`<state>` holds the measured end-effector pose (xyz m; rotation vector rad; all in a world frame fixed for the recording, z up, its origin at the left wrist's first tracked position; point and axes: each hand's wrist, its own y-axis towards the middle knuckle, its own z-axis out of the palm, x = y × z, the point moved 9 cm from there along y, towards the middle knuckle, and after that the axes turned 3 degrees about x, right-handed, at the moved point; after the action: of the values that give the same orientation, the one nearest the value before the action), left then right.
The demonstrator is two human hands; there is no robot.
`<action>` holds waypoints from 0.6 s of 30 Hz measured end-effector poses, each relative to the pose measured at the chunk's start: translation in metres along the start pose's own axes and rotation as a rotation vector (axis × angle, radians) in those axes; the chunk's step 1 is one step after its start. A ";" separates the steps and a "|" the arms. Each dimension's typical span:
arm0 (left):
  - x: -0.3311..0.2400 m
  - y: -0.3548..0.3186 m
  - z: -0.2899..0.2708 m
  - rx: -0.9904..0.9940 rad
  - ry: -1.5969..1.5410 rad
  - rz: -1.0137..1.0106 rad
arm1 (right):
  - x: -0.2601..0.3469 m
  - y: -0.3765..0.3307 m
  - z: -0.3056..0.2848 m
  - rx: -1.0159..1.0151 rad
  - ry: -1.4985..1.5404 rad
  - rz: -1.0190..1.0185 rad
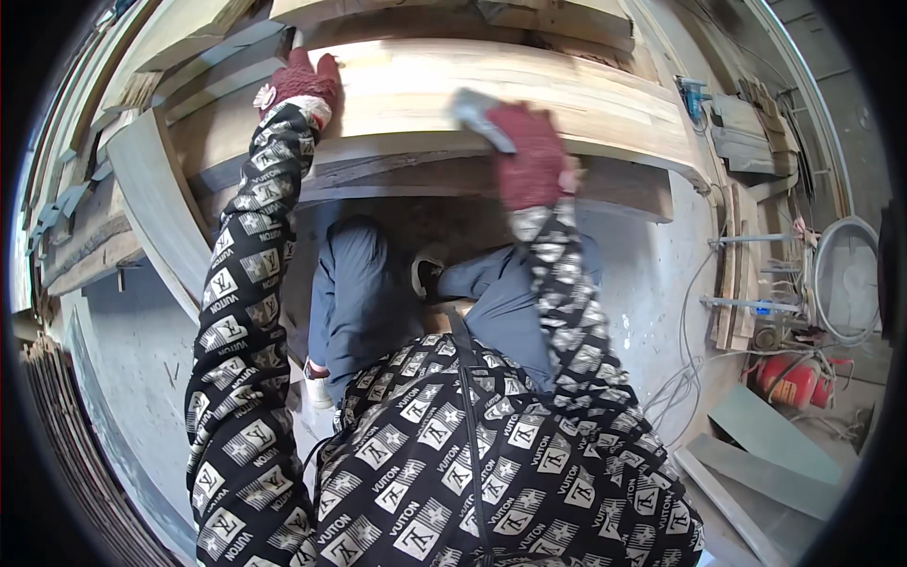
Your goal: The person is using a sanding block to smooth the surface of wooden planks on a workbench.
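A pale wooden board [406, 85] made of joined strips lies across in front of my knees. My left hand [307, 80], in a dark red knitted glove, rests at the board's left end with its fingers apart, holding nothing. Over the middle of the board, my right hand [531, 156] in a matching glove is closed on a grey flat tool [477, 115]. Both hand and tool are smeared by motion, so the tool's exact kind does not show. Its far end is over the board's surface; whether it touches cannot be made out.
Stacked planks [142, 80] crowd the left side, with a curved grey plank [156, 180] leaning there. A dark timber beam [453, 180] runs under the board. At right are a blue clamp-like tool [694, 99], a round ring frame [846, 279], loose cables [685, 378] and a red machine [792, 380].
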<state>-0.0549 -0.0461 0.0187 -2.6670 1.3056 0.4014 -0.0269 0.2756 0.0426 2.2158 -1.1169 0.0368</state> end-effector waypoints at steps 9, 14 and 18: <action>-0.015 -0.002 -0.004 -0.062 -0.041 0.089 | -0.260 -0.066 -0.118 -0.219 -0.446 0.600; -0.021 -0.008 -0.009 -0.040 -0.024 0.069 | -0.109 -0.014 -0.037 -0.355 -0.234 0.209; -0.013 0.003 0.006 -0.090 -0.051 0.097 | -0.001 -0.001 -0.005 -0.112 -0.005 -0.112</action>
<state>-0.0659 -0.0363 0.0172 -2.6528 1.4386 0.5485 -0.0255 0.2795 0.0461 2.1750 -0.9715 -0.0773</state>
